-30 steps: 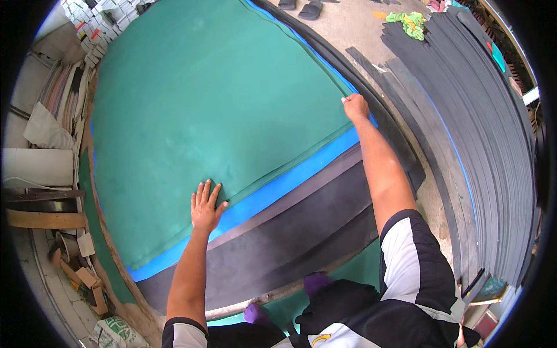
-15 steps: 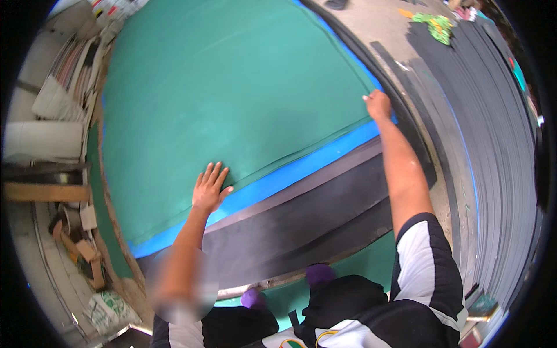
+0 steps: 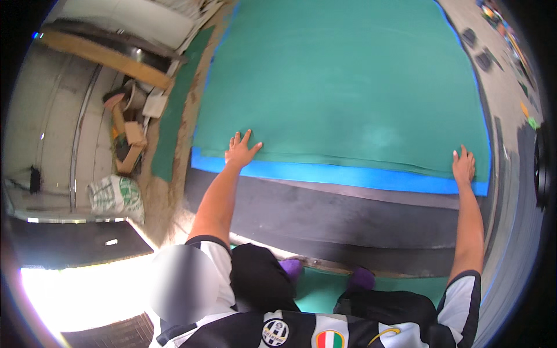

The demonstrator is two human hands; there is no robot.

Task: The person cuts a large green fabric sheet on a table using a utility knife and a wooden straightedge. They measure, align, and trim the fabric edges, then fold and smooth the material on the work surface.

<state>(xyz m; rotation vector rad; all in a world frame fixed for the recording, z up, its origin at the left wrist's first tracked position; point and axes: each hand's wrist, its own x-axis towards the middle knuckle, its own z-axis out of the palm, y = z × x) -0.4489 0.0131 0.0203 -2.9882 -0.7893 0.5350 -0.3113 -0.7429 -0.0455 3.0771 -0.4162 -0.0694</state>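
Note:
A large green sheet lies flat on top of a blue sheet, whose near edge shows as a strip, and a dark grey sheet lies below that. My left hand rests flat with spread fingers on the green sheet's near left corner. My right hand presses flat on the green sheet near its right corner, fingers together. Neither hand holds anything.
Cardboard scraps and boxes and a white sack lie at the left by a wall. A wooden beam runs above them. Stacked dark sheets lie to the right. My purple shoes stand on green material below.
The view has swung round to the left, so the stack now runs across the picture. Both hands stay flat on the green sheet's near edge, the right one now at its corner.

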